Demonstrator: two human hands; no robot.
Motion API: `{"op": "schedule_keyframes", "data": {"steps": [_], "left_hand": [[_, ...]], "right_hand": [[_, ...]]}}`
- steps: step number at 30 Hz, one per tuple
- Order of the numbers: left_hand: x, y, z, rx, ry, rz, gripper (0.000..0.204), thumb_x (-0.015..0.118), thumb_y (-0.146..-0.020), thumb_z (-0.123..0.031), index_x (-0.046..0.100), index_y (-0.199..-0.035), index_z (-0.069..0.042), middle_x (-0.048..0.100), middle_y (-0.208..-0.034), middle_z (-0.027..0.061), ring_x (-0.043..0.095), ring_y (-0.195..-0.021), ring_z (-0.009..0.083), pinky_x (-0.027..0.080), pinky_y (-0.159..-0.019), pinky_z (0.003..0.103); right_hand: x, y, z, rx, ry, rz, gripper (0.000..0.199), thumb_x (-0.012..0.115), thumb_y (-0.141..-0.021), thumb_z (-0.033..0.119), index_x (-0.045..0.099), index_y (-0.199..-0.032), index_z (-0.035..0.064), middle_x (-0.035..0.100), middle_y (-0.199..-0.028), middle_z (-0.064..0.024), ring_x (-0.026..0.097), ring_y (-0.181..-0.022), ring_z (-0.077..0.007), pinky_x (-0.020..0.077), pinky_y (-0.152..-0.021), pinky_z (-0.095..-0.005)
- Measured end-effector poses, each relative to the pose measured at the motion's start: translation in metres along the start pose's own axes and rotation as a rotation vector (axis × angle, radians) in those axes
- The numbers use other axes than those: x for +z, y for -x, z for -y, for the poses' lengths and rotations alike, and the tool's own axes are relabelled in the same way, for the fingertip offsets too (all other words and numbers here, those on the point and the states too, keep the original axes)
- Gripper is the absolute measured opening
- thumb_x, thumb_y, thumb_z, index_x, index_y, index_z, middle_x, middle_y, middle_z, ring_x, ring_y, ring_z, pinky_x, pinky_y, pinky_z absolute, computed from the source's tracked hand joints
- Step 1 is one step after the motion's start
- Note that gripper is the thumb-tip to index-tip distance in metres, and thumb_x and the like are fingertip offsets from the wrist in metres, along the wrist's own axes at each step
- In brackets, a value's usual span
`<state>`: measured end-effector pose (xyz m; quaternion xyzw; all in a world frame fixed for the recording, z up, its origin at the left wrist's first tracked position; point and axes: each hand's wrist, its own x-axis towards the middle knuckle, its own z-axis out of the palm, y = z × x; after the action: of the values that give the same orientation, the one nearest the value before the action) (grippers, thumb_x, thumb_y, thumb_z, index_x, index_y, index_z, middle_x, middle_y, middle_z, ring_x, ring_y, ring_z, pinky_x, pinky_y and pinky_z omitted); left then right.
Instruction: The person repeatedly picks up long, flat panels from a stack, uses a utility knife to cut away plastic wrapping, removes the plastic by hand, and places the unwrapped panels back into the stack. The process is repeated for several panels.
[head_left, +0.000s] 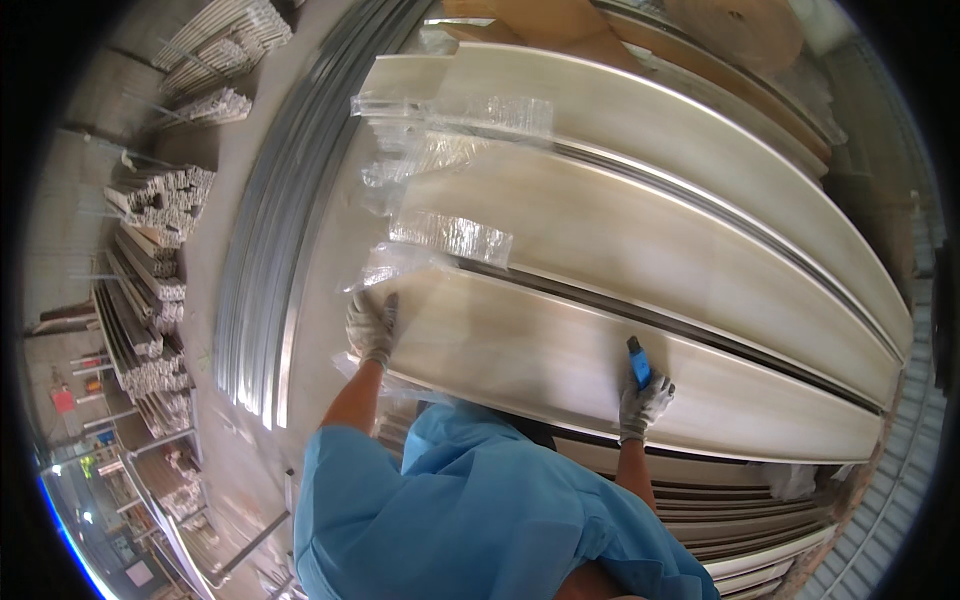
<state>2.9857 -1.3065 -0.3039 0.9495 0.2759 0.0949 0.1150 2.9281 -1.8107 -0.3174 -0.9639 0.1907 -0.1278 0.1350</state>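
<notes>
My left hand (370,332), in a pale work glove with grey fingertips, rests at the left end of the nearest long cream panel (540,345). Its thumb and fingers are stretched apart beside clear plastic wrap (398,264). My right hand (645,408), gloved the same way, is closed around a blue hand tool with a black end (638,362); its exact kind is not clear. That hand is over the near side of the same panel, with the tool pointing away from me. Two more cream panels, a middle one (640,225) and a far one (620,110), lie beyond, their left ends partly wrapped.
Long grey metal strips (290,220) lie on the floor to the left. Racks with stacked profiles (165,205) stand farther left. Brown cardboard (560,30) is at the back, and more stacked panels (720,500) lie at the near right. A ridged grey surface (890,480) borders the right.
</notes>
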Motion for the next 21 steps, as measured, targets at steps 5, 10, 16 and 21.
{"op": "schedule_keyframes", "data": {"steps": [5,10,16,21], "left_hand": [[0.004,-0.023,0.014,-0.113,0.277,0.208,0.062,0.077,-0.083,-0.045,0.054,-0.125,-0.006,0.062,-0.115,0.0183,0.062,-0.105,0.0362,0.051,-0.089,0.045],[0.014,-0.059,0.052,-0.206,0.608,0.609,0.061,0.086,-0.079,-0.032,0.059,-0.126,-0.005,0.066,-0.12,0.0106,0.064,-0.103,0.0262,0.052,-0.088,0.039],[0.027,-0.079,0.072,-0.541,1.525,1.152,0.042,0.064,-0.096,-0.024,0.058,-0.126,0.005,0.064,-0.122,0.0204,0.065,-0.107,0.0319,0.051,-0.101,0.039],[0.02,-0.088,0.073,-0.046,0.823,1.173,0.055,0.053,-0.101,-0.042,0.059,-0.127,0.006,0.061,-0.126,0.0245,0.053,-0.127,0.0339,0.036,-0.113,0.041]], "right_hand": [[-0.001,0.0,0.004,0.004,-0.016,-0.047,0.031,0.076,-0.079,0.032,0.063,-0.097,0.01,0.064,-0.092,-0.0136,0.059,-0.091,-0.039,0.0467,-0.08,-0.0522],[0.003,-0.002,0.004,-0.003,0.067,-0.08,0.035,0.075,-0.081,0.038,0.063,-0.098,0.0105,0.064,-0.092,-0.0143,0.059,-0.091,-0.0398,0.0477,-0.078,-0.0527],[0.001,0.005,0.031,0.383,-0.122,-0.253,0.034,0.068,-0.09,0.039,0.06,-0.099,0.007,0.062,-0.086,-0.0111,0.059,-0.081,-0.0314,0.0479,-0.072,-0.0445],[-0.006,0.08,0.129,0.866,-1.006,-0.785,0.024,0.066,-0.098,0.03,0.055,-0.093,0.0097,0.053,-0.069,0.0039,0.049,-0.059,-0.0055,0.0401,-0.052,-0.0243]]}}
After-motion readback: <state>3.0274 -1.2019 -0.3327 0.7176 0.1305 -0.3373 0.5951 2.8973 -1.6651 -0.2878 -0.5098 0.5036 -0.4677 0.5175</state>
